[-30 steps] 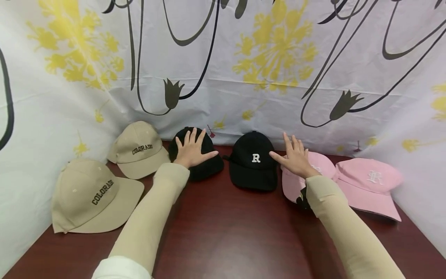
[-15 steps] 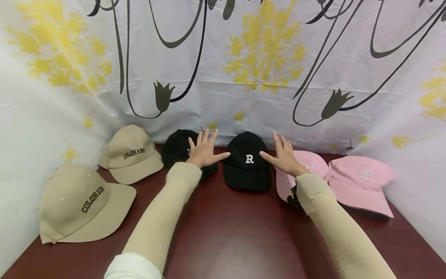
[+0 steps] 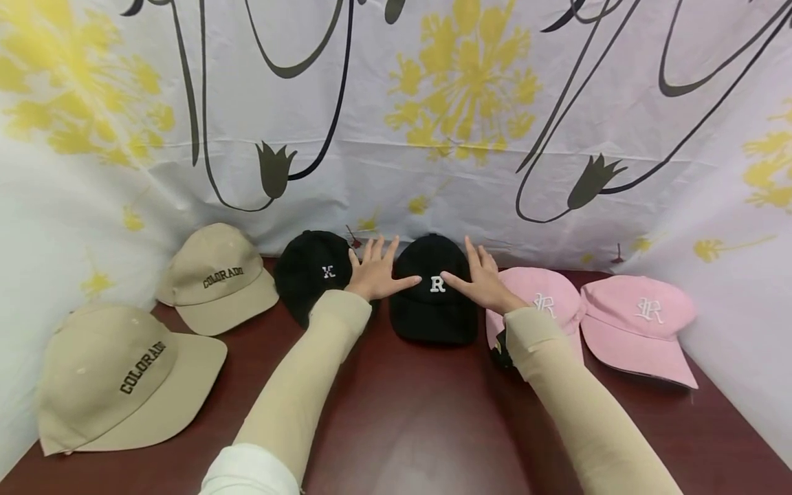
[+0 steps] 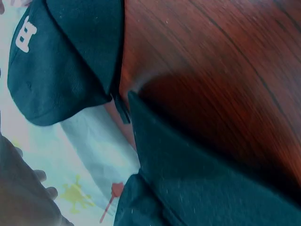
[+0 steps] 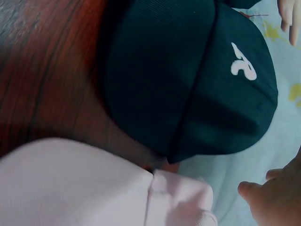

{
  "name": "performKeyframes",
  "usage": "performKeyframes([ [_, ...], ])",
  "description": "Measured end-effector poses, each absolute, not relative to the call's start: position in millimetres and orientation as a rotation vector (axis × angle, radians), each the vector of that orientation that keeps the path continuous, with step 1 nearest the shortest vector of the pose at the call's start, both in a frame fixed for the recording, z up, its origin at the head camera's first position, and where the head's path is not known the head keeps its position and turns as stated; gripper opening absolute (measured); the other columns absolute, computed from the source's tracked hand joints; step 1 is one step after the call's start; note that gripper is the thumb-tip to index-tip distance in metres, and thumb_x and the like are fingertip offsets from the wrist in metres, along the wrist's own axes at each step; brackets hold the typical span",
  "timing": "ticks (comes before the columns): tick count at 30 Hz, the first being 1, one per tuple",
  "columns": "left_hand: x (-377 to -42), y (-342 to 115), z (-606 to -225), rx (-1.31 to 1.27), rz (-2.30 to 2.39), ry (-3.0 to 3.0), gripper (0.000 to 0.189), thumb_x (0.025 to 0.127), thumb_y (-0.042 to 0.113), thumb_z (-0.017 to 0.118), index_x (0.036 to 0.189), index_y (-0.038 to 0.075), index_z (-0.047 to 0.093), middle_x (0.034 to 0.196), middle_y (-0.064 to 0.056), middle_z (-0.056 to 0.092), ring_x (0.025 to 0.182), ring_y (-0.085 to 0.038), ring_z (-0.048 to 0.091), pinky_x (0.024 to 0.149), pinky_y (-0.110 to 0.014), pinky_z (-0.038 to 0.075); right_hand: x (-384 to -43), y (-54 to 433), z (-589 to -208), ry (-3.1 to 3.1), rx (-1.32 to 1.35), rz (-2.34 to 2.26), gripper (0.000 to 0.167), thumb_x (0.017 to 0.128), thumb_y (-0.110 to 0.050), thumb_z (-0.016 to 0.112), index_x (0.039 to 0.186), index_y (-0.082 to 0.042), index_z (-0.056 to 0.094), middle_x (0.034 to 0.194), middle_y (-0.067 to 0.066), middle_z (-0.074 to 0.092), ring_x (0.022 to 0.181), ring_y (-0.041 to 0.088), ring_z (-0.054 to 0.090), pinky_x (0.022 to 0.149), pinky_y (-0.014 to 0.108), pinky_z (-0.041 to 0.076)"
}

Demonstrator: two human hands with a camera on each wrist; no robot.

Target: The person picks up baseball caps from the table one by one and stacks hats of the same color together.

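Black R cap (image 3: 433, 320), left hand (image 3: 374, 276) and right hand (image 3: 485, 282) spread, pink cap (image 3: 527, 282) beside, sleeve (image 3: 309, 385) overlapping neighbouring cap (image 3: 306, 271)

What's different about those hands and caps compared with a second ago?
The left hand has moved rightward, off the left black cap, toward the black R cap. The right hand has moved leftward toward that same cap. Neither grip has closed on anything. The tan caps and pink caps look unmoved.

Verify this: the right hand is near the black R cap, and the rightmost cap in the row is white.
Not quite: the rightmost cap is pink, not white, as the head view shows. The right hand is indeed near the black R cap.
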State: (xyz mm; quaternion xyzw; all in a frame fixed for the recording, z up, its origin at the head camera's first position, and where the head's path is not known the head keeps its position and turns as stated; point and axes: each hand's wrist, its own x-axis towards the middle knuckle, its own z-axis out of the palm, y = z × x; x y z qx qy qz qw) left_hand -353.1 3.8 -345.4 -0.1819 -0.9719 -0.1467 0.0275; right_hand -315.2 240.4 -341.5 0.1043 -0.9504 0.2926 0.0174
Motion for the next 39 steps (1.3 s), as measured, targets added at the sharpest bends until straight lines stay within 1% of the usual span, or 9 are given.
performKeyframes([
  [11,-357.2,19.0,-361.2,-0.559,-0.460,-3.048,0.098,0.077,0.075,0.043,0.149,0.023,0.001,0.152,-0.014,0.005,0.135,-0.042,0.004,0.103,-0.060,0.002,-321.6,224.2,-361.6,-2.938,0.275,0.905,0.095,0.086,-0.052,0.053,0.147,-0.012,-0.008,0.146,0.030,-0.002,0.134,0.044,0.000,0.102,0.059,0.014],
  [15,-356.5,20.0,-367.3,-0.572,-0.515,-3.069,0.099,0.078,0.072,0.047,0.148,0.023,-0.002,0.151,-0.017,0.007,0.135,-0.042,0.006,0.104,-0.057,0.003,-322.6,221.0,-367.6,-2.941,0.232,0.901,0.100,0.085,-0.051,0.057,0.146,-0.007,-0.008,0.145,0.033,-0.001,0.133,0.046,0.002,0.102,0.059,0.014],
  [20,-357.0,19.7,-374.8,-0.589,-0.578,-3.076,0.102,0.076,0.070,0.052,0.148,0.023,-0.005,0.150,-0.020,0.009,0.135,-0.041,0.007,0.105,-0.055,0.003,-323.0,218.4,-371.7,-3.010,0.145,0.935,0.104,0.083,-0.050,0.059,0.145,-0.005,-0.011,0.144,0.035,-0.004,0.131,0.051,0.001,0.101,0.061,0.014],
  [23,-357.7,20.1,-376.1,-0.604,-0.596,-3.075,0.106,0.075,0.068,0.056,0.148,0.023,-0.006,0.149,-0.021,0.013,0.135,-0.039,0.011,0.106,-0.054,0.004,-325.2,219.5,-373.8,-3.038,0.113,0.937,0.106,0.082,-0.048,0.061,0.145,-0.005,-0.013,0.142,0.038,-0.002,0.130,0.053,0.003,0.100,0.061,0.016],
  [26,-358.9,21.3,-374.6,-0.633,-0.619,-3.078,0.110,0.073,0.065,0.061,0.148,0.021,-0.007,0.144,-0.022,0.025,0.132,-0.038,0.021,0.106,-0.053,0.008,-328.3,221.3,-374.6,-3.029,0.139,0.969,0.108,0.082,-0.043,0.065,0.144,-0.002,-0.014,0.139,0.041,0.009,0.129,0.052,0.012,0.100,0.058,0.021],
  [29,-360.0,22.4,-372.2,-0.678,-0.744,-3.101,0.113,0.074,0.057,0.067,0.147,0.019,-0.011,0.141,-0.023,0.030,0.129,-0.036,0.029,0.106,-0.050,0.015,-330.7,222.8,-373.0,-3.020,0.184,1.038,0.110,0.081,-0.037,0.068,0.143,0.000,-0.015,0.138,0.041,0.015,0.127,0.051,0.019,0.100,0.055,0.025],
  [34,-362.0,23.3,-372.8,-0.707,-1.052,-3.123,0.116,0.075,0.042,0.073,0.145,0.020,-0.017,0.145,-0.026,0.018,0.129,-0.037,0.029,0.100,-0.044,0.030,-334.3,227.3,-371.2,-3.019,0.265,1.120,0.111,0.078,-0.028,0.073,0.143,0.002,-0.011,0.139,0.039,0.016,0.126,0.050,0.023,0.100,0.053,0.025],
  [36,-363.3,23.7,-374.4,-0.702,-1.112,-3.113,0.117,0.074,0.039,0.075,0.145,0.020,-0.016,0.145,-0.027,0.015,0.129,-0.038,0.027,0.099,-0.044,0.032,-336.0,229.8,-372.0,-3.008,0.297,1.155,0.111,0.075,-0.023,0.076,0.143,0.003,-0.009,0.140,0.038,0.016,0.126,0.048,0.024,0.101,0.053,0.025],
  [39,-365.3,24.1,-376.9,-0.689,-1.138,-3.096,0.117,0.074,0.036,0.076,0.146,0.018,-0.014,0.143,-0.028,0.018,0.128,-0.040,0.028,0.100,-0.044,0.031,-337.8,232.3,-374.5,-2.990,0.311,1.232,0.111,0.073,-0.017,0.078,0.145,0.002,-0.005,0.143,0.034,0.013,0.128,0.045,0.023,0.102,0.051,0.024],
])
